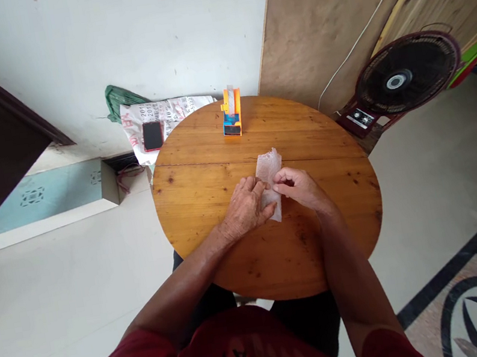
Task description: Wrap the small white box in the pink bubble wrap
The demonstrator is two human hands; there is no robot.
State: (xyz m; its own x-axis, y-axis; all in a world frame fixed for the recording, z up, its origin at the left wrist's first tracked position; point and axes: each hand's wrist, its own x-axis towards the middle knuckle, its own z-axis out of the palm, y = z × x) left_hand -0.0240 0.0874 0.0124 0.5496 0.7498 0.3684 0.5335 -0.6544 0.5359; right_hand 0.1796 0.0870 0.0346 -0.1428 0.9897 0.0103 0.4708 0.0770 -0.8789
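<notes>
A small, narrow package of whitish bubble wrap (268, 164) lies at a slant on the round wooden table (204, 190). My left hand (246, 204) rests on its left side, fingers stretched out over it and thumb apart near the lower end. At the right edge of the wrap, my right hand (299, 188) is closed in a pinch, thumb against forefinger. Whatever is inside the wrap cannot be made out. Beyond the hands, near the table's far edge, stands an orange and blue tape dispenser (232, 115) with a roll of clear tape.
Left of the table's far edge, a dark phone (153, 136) lies on a white printed sack (132, 120), with a green bag (119, 95) behind. A round dark fan (404, 77) stands to the right. A white wall (127, 32) closes off the far side.
</notes>
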